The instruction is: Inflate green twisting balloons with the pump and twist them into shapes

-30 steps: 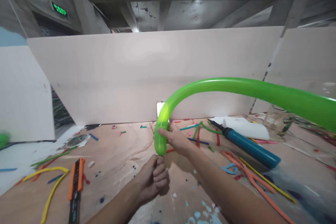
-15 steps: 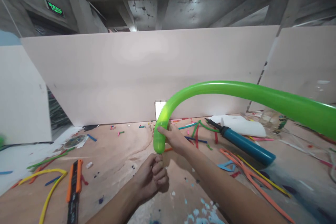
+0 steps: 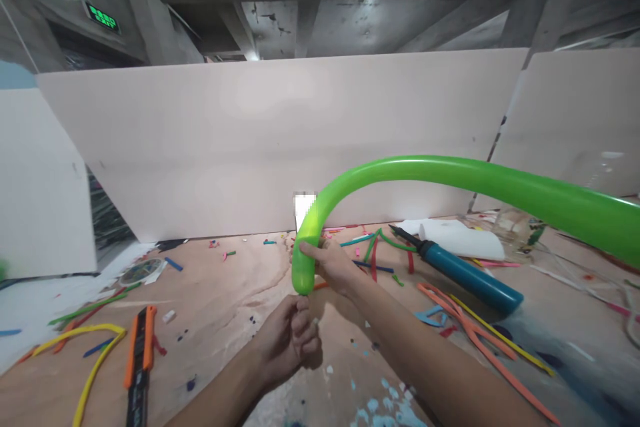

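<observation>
A long inflated green balloon (image 3: 420, 168) arches from the middle of the view out past the right edge. Near its lower end, my right hand (image 3: 330, 259) wraps round it, thumb lying across the front. Just below, my left hand (image 3: 295, 340) is closed in a pinch at the balloon's bottom tip; the small tail between those fingers is mostly hidden. Both hands are above the worktable (image 3: 225, 320).
On the right lie a teal hand pump (image 3: 473, 278), a white paper roll (image 3: 463, 240) and uninflated orange balloons (image 3: 470, 320). An orange and black utility knife (image 3: 140, 360) and a yellow balloon (image 3: 100, 373) lie left. A pale panel (image 3: 280, 140) stands behind.
Almost nothing differs. The view has shifted very slightly, and both hands keep their hold on the green balloon.
</observation>
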Demonstrator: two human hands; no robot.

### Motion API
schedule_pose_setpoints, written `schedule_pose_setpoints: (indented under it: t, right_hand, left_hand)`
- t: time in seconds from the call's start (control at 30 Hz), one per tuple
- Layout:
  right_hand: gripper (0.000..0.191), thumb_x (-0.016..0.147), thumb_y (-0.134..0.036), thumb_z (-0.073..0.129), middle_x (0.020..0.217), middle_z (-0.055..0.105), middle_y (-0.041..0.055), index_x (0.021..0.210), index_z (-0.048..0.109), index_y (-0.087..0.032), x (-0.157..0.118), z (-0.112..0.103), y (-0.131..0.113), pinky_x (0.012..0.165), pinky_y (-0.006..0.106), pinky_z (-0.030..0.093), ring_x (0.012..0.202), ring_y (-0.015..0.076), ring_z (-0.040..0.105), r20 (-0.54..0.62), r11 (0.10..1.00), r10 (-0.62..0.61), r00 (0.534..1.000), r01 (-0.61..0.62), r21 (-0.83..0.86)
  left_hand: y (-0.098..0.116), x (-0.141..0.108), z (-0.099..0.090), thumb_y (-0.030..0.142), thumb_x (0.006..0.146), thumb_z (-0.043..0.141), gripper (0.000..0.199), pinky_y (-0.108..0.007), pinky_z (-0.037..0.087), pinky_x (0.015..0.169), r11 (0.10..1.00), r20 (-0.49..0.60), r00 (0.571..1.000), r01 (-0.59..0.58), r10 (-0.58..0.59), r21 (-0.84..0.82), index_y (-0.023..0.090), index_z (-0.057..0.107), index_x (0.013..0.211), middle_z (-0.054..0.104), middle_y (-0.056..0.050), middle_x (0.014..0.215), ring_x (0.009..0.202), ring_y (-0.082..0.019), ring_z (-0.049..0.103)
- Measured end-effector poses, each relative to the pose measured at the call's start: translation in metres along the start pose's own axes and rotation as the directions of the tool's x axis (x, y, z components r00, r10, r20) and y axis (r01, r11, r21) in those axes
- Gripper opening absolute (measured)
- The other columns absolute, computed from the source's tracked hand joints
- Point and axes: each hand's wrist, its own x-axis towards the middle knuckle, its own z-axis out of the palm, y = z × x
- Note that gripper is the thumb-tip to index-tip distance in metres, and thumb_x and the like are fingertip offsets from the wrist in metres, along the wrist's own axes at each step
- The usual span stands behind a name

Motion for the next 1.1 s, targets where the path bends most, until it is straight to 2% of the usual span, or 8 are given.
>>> schedule_pose_setpoints:
  t: [0.4,0.93,1.1]
  right_hand:
    - [0.036,0.054,-0.036,0.082,0.075,0.065,0.0032,0.078,0.066,-0.013,0.003,-0.002,0.005,0.066,0.029,0.045,0.066,0.0142,0.057,-0.067,0.999,0.0,0.998,0.003,0.051]
    - [0.035,0.053,-0.034,0.082,0.072,0.065,0.0025,0.076,0.066,-0.014,0.001,0.002,0.009,0.063,0.03,0.046,0.064,0.0148,0.058,-0.111,0.997,-0.015,0.994,0.023,0.067]
    - [0.035,0.051,-0.034,0.083,0.071,0.066,0.0025,0.074,0.066,-0.014,0.003,0.001,0.012,0.063,0.03,0.047,0.064,0.0153,0.059,-0.129,0.998,-0.017,0.992,0.026,0.065]
  left_hand:
    - [0.0,0.0,-0.002,0.016,0.083,0.049,0.016,-0.021,0.017,0.044,0.999,-0.035,0.999,-0.013,0.015,0.049,0.015,0.048,0.068,0.03,0.008,0.041,0.037,-0.007,0.032]
    - [0.0,-0.001,0.002,0.018,0.088,0.044,0.02,-0.021,0.019,0.044,0.999,-0.081,0.997,-0.017,0.02,0.039,0.015,0.048,0.068,0.031,0.008,0.04,0.035,-0.007,0.032]
    - [0.0,-0.001,-0.001,0.019,0.088,0.045,0.022,-0.022,0.02,0.044,0.999,-0.041,0.999,-0.003,0.005,0.037,0.016,0.047,0.066,0.03,0.008,0.041,0.036,-0.007,0.031]
